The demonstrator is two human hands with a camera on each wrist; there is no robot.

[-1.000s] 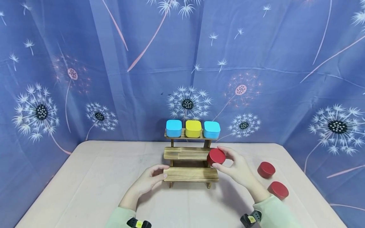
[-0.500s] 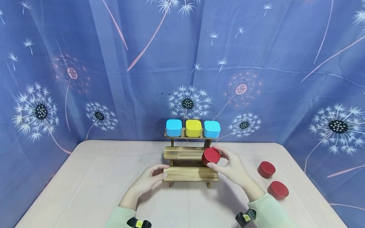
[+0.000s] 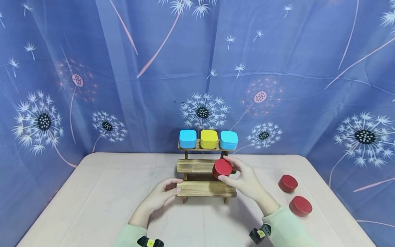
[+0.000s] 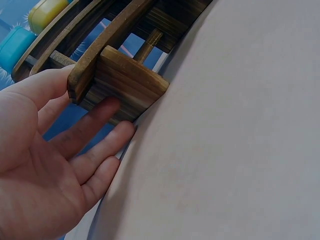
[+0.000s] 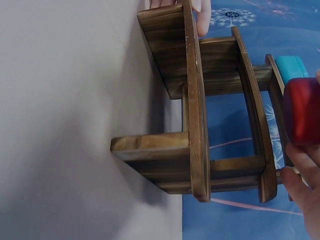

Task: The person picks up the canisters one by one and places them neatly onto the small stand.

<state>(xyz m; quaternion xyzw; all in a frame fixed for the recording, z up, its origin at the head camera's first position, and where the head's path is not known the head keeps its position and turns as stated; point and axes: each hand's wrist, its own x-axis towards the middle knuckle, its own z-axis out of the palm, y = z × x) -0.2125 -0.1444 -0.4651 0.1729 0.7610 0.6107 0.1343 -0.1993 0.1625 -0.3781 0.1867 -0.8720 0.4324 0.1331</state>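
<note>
A three-tier wooden display stand stands on the table. My left hand holds the left end of its lowest step; in the left wrist view the other fingers spread loosely beside the leg. My right hand grips a red round tin between thumb and fingers, in front of the right part of the middle step. In the right wrist view the red tin shows at the right edge, partly cut off. Whether it touches the step, I cannot tell.
On the top step sit a blue box, a yellow box and another blue box. Two more red tins, one farther and one nearer, lie on the table at right. A blue dandelion-print curtain hangs behind.
My right hand has carried the red tin steadily left along the front of the middle step. My left hand stays in place on the lowest step, and the boxes have not moved.
</note>
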